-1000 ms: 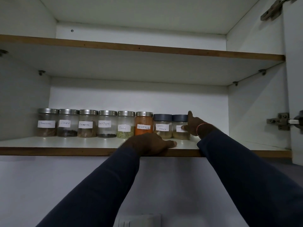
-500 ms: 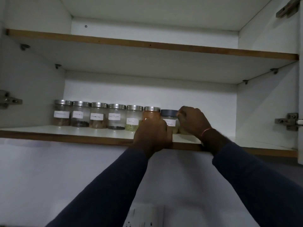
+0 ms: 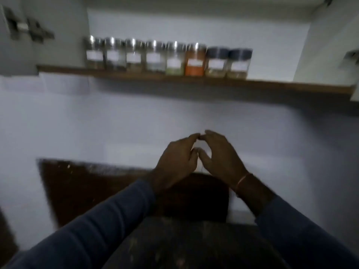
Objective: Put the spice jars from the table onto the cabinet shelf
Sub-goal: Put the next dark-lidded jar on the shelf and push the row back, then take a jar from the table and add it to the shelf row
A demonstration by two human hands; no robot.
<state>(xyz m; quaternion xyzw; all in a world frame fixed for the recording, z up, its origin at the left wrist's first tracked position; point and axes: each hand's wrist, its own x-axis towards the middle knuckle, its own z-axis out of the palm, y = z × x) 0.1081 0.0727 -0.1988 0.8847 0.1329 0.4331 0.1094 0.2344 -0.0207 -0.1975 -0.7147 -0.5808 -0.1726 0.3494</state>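
Observation:
Several spice jars stand in a row on the cabinet shelf [image 3: 291,86], blurred by motion. An orange-filled jar [image 3: 195,61] sits among silver-lidded ones, and two dark-lidded jars [image 3: 228,62] end the row on the right. Well below the shelf, in front of the white wall, my left hand [image 3: 175,162] and my right hand [image 3: 221,156] hang side by side with loosely curled fingers almost touching. Neither hand holds anything. A thin band circles my right wrist.
A dark brown surface [image 3: 81,189] lies below my hands, with a darker speckled surface [image 3: 184,245] nearer me. Metal cabinet hinges [image 3: 29,30] show at the upper left, and another hinge [image 3: 352,55] at the right edge.
Both hands have come off the jars and dropped well below the shelf. The view has tilted downward, so the shelf now sits near the top and the picture is blurred.

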